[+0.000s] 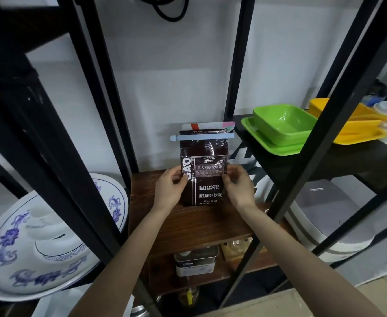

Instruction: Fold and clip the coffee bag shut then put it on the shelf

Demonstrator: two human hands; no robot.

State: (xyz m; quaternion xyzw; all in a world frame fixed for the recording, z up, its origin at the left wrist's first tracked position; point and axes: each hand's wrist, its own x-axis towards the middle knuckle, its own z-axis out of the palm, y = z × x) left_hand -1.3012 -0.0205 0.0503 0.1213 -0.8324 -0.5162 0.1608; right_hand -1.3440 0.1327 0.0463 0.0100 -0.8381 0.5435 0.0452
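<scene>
The dark brown coffee bag (pixel 205 179) stands upright on the wooden shelf (pixel 197 223), its printed label facing me. Its top is folded over, and a pale blue clip (pixel 202 137) runs across the fold. My left hand (pixel 170 189) grips the bag's left edge and my right hand (pixel 237 186) grips its right edge, thumbs on the front. The bag's base touches the shelf board.
Black metal frame posts (pixel 110 92) stand on both sides of the shelf bay. A green dish on a green tray (pixel 279 129) and yellow trays (pixel 357 124) sit on the right shelf. A blue-and-white porcelain plate (pixel 39 248) lies lower left. Jars and a tin (pixel 196 261) sit on the level below.
</scene>
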